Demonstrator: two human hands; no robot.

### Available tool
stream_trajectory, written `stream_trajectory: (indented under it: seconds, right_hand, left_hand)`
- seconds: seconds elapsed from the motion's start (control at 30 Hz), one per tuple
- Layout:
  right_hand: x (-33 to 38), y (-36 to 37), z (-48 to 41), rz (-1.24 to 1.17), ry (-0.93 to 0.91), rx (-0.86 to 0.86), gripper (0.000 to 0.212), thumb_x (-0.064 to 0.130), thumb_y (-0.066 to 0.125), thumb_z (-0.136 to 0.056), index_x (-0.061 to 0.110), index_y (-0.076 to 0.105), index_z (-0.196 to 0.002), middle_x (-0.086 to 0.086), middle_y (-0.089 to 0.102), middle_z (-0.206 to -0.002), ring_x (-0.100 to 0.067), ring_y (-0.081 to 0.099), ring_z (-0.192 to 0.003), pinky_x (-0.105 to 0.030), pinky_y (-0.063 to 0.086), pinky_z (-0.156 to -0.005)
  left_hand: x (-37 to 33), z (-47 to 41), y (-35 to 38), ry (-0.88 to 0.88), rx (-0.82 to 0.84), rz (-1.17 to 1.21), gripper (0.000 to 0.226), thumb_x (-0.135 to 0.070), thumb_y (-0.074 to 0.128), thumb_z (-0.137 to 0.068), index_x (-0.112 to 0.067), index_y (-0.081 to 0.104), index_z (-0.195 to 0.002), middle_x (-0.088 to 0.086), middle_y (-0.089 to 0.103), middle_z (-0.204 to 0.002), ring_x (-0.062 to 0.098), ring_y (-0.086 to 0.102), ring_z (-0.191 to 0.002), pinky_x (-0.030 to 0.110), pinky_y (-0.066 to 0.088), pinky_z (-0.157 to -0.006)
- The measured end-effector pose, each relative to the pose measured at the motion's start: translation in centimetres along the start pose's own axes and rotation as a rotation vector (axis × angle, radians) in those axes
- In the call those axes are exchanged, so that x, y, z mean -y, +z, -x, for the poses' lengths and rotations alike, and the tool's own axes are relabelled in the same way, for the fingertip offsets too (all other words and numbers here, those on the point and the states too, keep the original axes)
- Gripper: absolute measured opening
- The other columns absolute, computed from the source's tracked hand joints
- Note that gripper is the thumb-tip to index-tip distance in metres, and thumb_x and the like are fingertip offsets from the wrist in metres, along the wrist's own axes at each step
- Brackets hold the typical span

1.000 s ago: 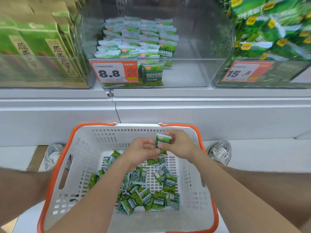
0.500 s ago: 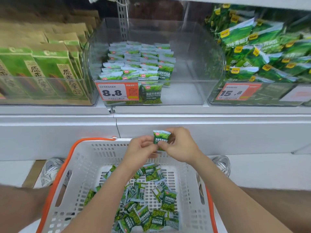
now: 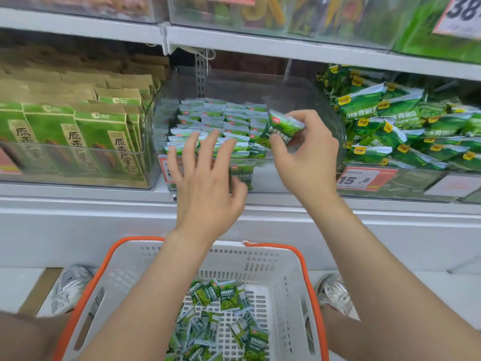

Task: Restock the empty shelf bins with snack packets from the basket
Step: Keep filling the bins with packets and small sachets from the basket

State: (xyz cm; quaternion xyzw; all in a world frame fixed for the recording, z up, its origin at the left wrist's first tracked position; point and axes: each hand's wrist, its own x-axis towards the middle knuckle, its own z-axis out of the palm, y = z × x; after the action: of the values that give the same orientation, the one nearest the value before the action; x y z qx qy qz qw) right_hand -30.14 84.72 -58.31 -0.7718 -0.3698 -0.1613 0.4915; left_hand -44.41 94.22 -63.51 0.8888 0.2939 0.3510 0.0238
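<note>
My right hand (image 3: 304, 157) pinches a small green snack packet (image 3: 282, 128) at the open front of the clear shelf bin (image 3: 294, 84). Rows of the same green and white packets (image 3: 221, 121) fill the bin's left half; its right half is bare. My left hand (image 3: 205, 178) hovers with fingers spread in front of the bin's front wall and holds nothing. Below, a white basket with an orange rim (image 3: 273, 259) holds several loose green packets (image 3: 221, 316).
Left of the bin stand green and brown paper bags (image 3: 78, 136) in another clear bin. To the right lies a bin of larger green packets (image 3: 406, 126) with a 15.8 price tag (image 3: 361, 178). An upper shelf (image 3: 234, 40) overhangs. Two shoes (image 3: 70, 287) flank the basket.
Both hands rose from the basket up to the shelf bin. The left hand let go of the packet and spread open; the right hand carried the packet to the bin's opening.
</note>
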Motion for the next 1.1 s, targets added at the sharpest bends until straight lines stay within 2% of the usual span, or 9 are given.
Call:
stream_trajectory:
  seconds: [0.17, 0.23, 0.3, 0.37, 0.5, 0.63, 0.9, 1.0, 1.1]
  right_hand:
    - [-1.6, 1.8, -4.5, 0.255, 0.175, 0.259, 0.037, 0.026, 0.078, -0.084, 0.019, 0.07, -0.12, -0.005, 0.071, -0.112, -0.032, 0.06, -0.115, -0.036, 0.051, -0.09]
    - [-1.8, 2.8, -6.1, 0.317, 0.264, 0.367, 0.042, 0.027, 0.086, -0.075, 0.018, 0.073, -0.114, -0.009, 0.069, -0.111, -0.031, 0.061, -0.112, -0.032, 0.052, -0.085]
    - [-1.6, 3.5, -7.1, 0.378, 0.334, 0.502, 0.035, 0.027, 0.091, -0.071, 0.014, 0.068, -0.093, -0.01, 0.06, -0.091, -0.028, 0.055, -0.099, -0.026, 0.046, -0.071]
    - [-1.4, 4.1, -7.4, 0.429, 0.364, 0.6, 0.032, 0.021, 0.089, -0.077, 0.009, 0.065, -0.095, -0.007, 0.054, -0.087, -0.024, 0.046, -0.094, -0.025, 0.046, -0.072]
    - [-1.6, 4.9, -7.7, 0.463, 0.4, 0.604, 0.048, 0.012, 0.085, -0.079, 0.007, 0.064, -0.122, -0.009, 0.05, -0.111, -0.026, 0.052, -0.092, -0.028, 0.047, -0.076]
    - [-1.4, 4.8, -8.1, 0.456, 0.39, 0.535, 0.064, 0.019, 0.096, -0.07, 0.007, 0.061, -0.122, -0.012, 0.052, -0.116, -0.03, 0.055, -0.098, -0.031, 0.048, -0.077]
    - [-1.4, 4.3, -7.4, 0.663, 0.357, 0.539, 0.069, 0.054, 0.094, -0.065, 0.015, 0.061, -0.112, -0.007, 0.068, -0.108, -0.032, 0.072, -0.097, -0.041, 0.06, -0.083]
    - [-1.3, 3.7, -7.4, 0.622, 0.395, 0.552, 0.063, 0.052, 0.092, -0.069, 0.014, 0.059, -0.108, -0.007, 0.066, -0.103, -0.032, 0.072, -0.092, -0.042, 0.061, -0.083]
    - [-1.0, 2.8, -6.6, 0.591, 0.221, 0.447, 0.032, 0.039, 0.07, -0.092, 0.01, 0.057, -0.097, -0.009, 0.058, -0.097, -0.036, 0.063, -0.091, -0.038, 0.05, -0.074]
  left_hand:
    - [0.8, 0.2, 0.9, 0.034, 0.065, -0.146, 0.059, -0.026, 0.062, -0.078, -0.025, 0.056, -0.137, 0.002, 0.053, -0.137, 0.036, 0.045, -0.129, 0.063, 0.008, -0.125]
    - [0.8, 0.2, 1.0, 0.037, 0.051, -0.159, 0.057, -0.025, 0.061, -0.077, -0.025, 0.057, -0.135, 0.001, 0.053, -0.133, 0.036, 0.047, -0.125, 0.062, 0.007, -0.125]
    - [0.8, 0.2, 1.0, 0.048, 0.055, -0.174, 0.057, -0.026, 0.06, -0.077, -0.026, 0.056, -0.134, 0.001, 0.053, -0.132, 0.036, 0.047, -0.124, 0.061, 0.008, -0.125]
    - [0.8, 0.2, 1.0, 0.052, 0.061, -0.181, 0.058, -0.027, 0.06, -0.076, -0.027, 0.056, -0.134, 0.0, 0.053, -0.132, 0.036, 0.047, -0.125, 0.061, 0.008, -0.125]
    - [0.8, 0.3, 1.0, 0.056, 0.065, -0.193, 0.059, -0.028, 0.06, -0.076, -0.027, 0.055, -0.135, 0.0, 0.052, -0.132, 0.036, 0.047, -0.126, 0.061, 0.007, -0.125]
    - [0.9, 0.2, 1.2, 0.051, 0.057, -0.198, 0.061, -0.028, 0.06, -0.075, -0.026, 0.055, -0.136, 0.001, 0.052, -0.132, 0.037, 0.046, -0.126, 0.061, 0.008, -0.125]
    - [1.0, 0.2, 1.3, 0.052, 0.067, -0.202, 0.063, -0.029, 0.062, -0.075, -0.026, 0.054, -0.137, 0.003, 0.053, -0.132, 0.037, 0.045, -0.127, 0.061, 0.009, -0.125]
    - [0.9, 0.3, 1.3, 0.045, 0.079, -0.193, 0.064, -0.03, 0.062, -0.075, -0.025, 0.053, -0.138, 0.003, 0.052, -0.133, 0.038, 0.045, -0.127, 0.062, 0.008, -0.125]
    - [0.7, 0.3, 1.0, 0.042, 0.095, -0.189, 0.066, -0.031, 0.063, -0.075, -0.024, 0.053, -0.14, 0.003, 0.052, -0.133, 0.038, 0.045, -0.128, 0.062, 0.009, -0.125]
